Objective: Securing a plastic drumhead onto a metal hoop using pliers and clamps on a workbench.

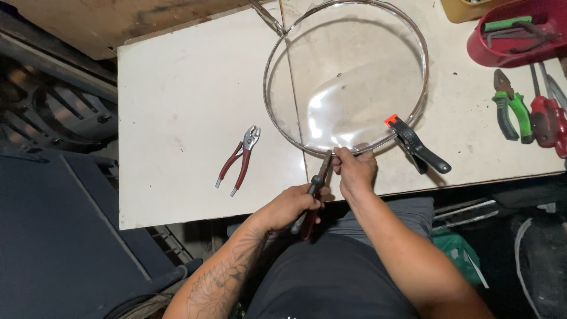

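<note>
table (189, 106): white, bears all | dome (348, 77): big clear round cover with metal rim, at 12 o'clock of my hands, seems light, springy, scratch-prone, so I hold the rim | clamp (418, 145): pinches rim at 5 o'clock | left hand (289, 207): closed around pliers (316, 189) | right hand (354, 171): pinches rim at 6 o'clock

Worn white table (177, 88), brown wall behind, dark clutter on floor w/ dim light.

Bare forearms, left forearm tattooed; dark shirt, grey trousers.
</note>
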